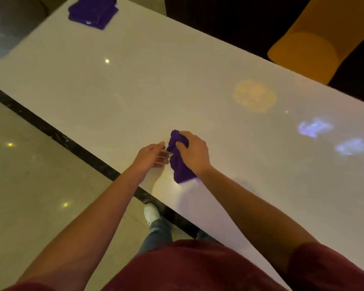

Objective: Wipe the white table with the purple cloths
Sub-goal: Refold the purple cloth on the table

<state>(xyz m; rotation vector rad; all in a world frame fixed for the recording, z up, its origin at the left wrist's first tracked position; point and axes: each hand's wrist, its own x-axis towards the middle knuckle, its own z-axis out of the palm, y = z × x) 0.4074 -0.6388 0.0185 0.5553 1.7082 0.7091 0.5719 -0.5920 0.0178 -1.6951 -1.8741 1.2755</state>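
Purple cloth (pixel 178 158) is bunched up, near the front edge of the white counter (pixel 135 85), lower end trailing toward the person. Right hand (pixel 192 153) has it: fingers curled over the top of the bunch, a firm grip, cloth looks pressed to or just above the surface, can't tell which. Left hand (pixel 153 154) is just beside the cloth on its left, fingers fairly straight and blurred, tips near or touching the cloth edge; grip loose, holding nothing I can make out.

More folded purple cloths (pixel 93 12) sit in a stack at the far left corner of the counter, well apart. Orange chair (pixel 315 34) beyond the far edge; glossy floor (pixel 29 185) on the near side.

Step, as I judge it: readying the cloth for wiping, or at the start of a stroke. Next move prob calls for flattening the bunch under the palm, then sweeping across the counter w/ steady pressure; most of the surface looks yet to cover.
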